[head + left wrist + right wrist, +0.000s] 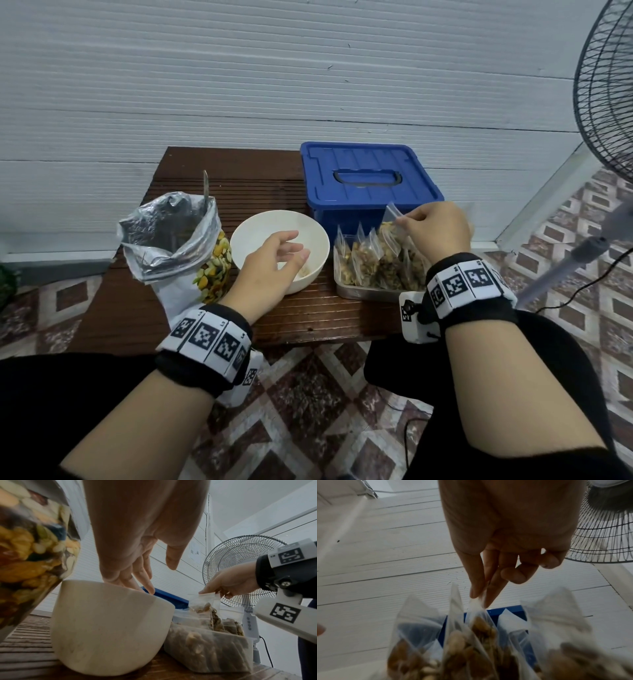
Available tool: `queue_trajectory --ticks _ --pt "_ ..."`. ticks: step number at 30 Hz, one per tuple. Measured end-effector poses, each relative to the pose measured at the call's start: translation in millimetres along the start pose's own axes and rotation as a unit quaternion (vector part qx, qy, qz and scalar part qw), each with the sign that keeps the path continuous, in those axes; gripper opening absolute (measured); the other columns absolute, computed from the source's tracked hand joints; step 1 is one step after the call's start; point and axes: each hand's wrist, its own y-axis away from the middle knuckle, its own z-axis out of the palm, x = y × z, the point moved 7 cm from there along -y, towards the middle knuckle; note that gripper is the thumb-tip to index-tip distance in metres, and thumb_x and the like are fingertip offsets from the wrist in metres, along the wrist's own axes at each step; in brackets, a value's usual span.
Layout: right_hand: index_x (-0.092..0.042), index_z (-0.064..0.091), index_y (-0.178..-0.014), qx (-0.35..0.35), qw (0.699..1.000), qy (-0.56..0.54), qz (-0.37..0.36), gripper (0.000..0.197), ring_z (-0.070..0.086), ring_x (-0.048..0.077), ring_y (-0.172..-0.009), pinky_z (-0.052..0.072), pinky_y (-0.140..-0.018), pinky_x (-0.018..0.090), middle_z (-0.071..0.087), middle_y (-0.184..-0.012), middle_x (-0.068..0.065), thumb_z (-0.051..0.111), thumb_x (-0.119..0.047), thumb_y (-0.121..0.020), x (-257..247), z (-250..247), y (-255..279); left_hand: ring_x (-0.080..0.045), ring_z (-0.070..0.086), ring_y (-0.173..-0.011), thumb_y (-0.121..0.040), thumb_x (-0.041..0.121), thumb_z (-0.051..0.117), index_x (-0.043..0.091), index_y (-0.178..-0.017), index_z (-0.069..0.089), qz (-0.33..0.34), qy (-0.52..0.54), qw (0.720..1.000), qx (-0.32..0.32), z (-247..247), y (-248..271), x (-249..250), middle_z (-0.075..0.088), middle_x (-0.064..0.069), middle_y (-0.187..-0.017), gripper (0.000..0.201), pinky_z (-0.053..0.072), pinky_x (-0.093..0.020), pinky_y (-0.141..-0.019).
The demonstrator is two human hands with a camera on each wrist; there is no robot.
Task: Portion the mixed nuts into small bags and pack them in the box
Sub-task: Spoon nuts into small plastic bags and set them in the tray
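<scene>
My right hand [433,229] pinches the top edge of a small clear bag of nuts [394,222] that stands among several filled small bags [363,263] in a clear tray [359,293]. In the right wrist view thumb and forefinger [477,588] pinch that bag's top [476,605]. My left hand [274,263] hovers over the white bowl [250,233] with relaxed fingers and holds nothing; its fingers [145,582] reach over the bowl's rim [111,586]. A blue box [370,181] with its lid on stands behind the tray. A large silver bag of mixed nuts [178,246] stands open at the left.
A spoon handle [205,188] sticks out of the large bag. Everything sits on a small dark wooden table [239,178] against a white wall. A standing fan [606,102] is at the right, with a cable on the tiled floor [308,394].
</scene>
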Motion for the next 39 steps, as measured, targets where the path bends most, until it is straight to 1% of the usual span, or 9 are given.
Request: queue_trajectory --ticks 8,12,16,19,22,26,31,36,39 --pt "-0.024 0.074 -0.086 0.013 1.000 -0.016 -0.010 0.020 0.060 0.021 -0.098 0.042 -0.095 0.048 0.071 -0.090 -0.002 0.065 -0.042 -0.085 0 5 1 -0.002 0.052 -0.106 -0.095 0.032 0.055 0.022 -0.134 0.047 -0.002 -0.002 1.000 0.004 -4 1 0 0.058 0.010 -0.116 0.042 0.036 -0.020 -0.095" --pt "-0.025 0.071 -0.096 0.050 0.998 -0.037 -0.012 0.024 0.060 0.020 -0.101 0.037 -0.097 0.040 0.070 -0.095 -0.005 0.066 -0.045 -0.084 -3 -5 3 -0.001 0.051 -0.109 -0.095 0.032 0.056 0.022 -0.135 0.047 -0.006 -0.011 1.000 0.018 -10 -2 -2 0.059 0.010 -0.117 0.042 0.035 -0.020 -0.096" --pt "-0.026 0.070 -0.101 0.116 0.988 -0.052 -0.086 0.023 0.059 0.022 -0.097 0.031 -0.090 0.037 0.065 -0.083 -0.011 0.064 -0.042 -0.086 -29 -14 15 -0.008 0.049 -0.122 -0.095 0.025 0.057 0.016 -0.135 0.047 0.003 -0.055 0.998 0.036 -15 -3 -9 0.058 0.004 -0.128 0.043 0.032 -0.022 -0.102" --pt "-0.028 0.070 -0.102 0.118 0.980 -0.059 -0.152 0.021 0.055 0.020 -0.099 0.025 -0.084 0.033 0.068 -0.086 -0.010 0.064 -0.041 -0.087 -55 -8 30 -0.013 0.044 -0.129 -0.094 0.018 0.058 0.014 -0.136 0.047 0.008 -0.117 0.992 0.041 -17 -4 -14 0.052 0.000 -0.137 0.044 0.028 -0.022 -0.105" --pt "-0.032 0.070 -0.100 0.075 0.976 -0.060 -0.198 0.018 0.052 0.018 -0.099 0.021 -0.079 0.029 0.066 -0.084 -0.015 0.065 -0.042 -0.086 -76 12 44 -0.014 0.038 -0.133 -0.093 0.013 0.058 0.016 -0.137 0.046 0.019 -0.159 0.986 0.038 -16 -3 -14 0.046 0.001 -0.142 0.046 0.023 -0.022 -0.109" --pt "-0.034 0.070 -0.099 -0.023 0.969 -0.071 -0.237 0.018 0.054 0.016 -0.100 0.034 -0.089 0.035 0.067 -0.086 -0.016 0.067 -0.042 -0.084 -96 51 55 -0.010 0.038 -0.132 -0.095 0.013 0.055 0.017 -0.135 0.047 0.052 -0.111 0.990 0.069 -25 2 -2 0.048 0.005 -0.139 0.042 0.021 -0.012 -0.103" --pt "-0.031 0.068 -0.108 -0.162 0.959 0.011 -0.231 0.023 0.046 0.015 -0.110 0.029 -0.092 0.031 0.067 -0.105 -0.012 0.066 -0.038 -0.086 -117 96 56 -0.005 0.047 -0.125 -0.094 0.012 0.056 0.021 -0.130 0.051 0.085 -0.011 0.989 0.122 -54 4 23 0.055 0.008 -0.131 0.037 0.035 -0.026 -0.108" --pt "-0.030 0.064 -0.118 -0.263 0.921 0.145 -0.249 0.038 0.051 0.017 -0.118 0.034 -0.102 0.033 0.064 -0.119 -0.006 0.071 -0.037 -0.081 -133 136 49 0.003 0.053 -0.115 -0.094 0.011 0.057 0.024 -0.125 0.054 0.077 0.063 0.982 0.160 -84 2 29 0.059 0.013 -0.123 0.034 0.040 -0.003 -0.090" --pt "-0.032 0.057 -0.127 -0.308 0.892 0.207 -0.258 0.055 0.049 0.019 -0.121 0.037 -0.102 0.033 0.061 -0.125 -0.004 0.076 -0.039 -0.076 -138 154 48 0.003 0.055 -0.111 -0.094 0.009 0.056 0.022 -0.126 0.053 0.068 0.080 0.980 0.172 -92 2 26 0.060 0.012 -0.120 0.034 0.040 0.000 -0.084"
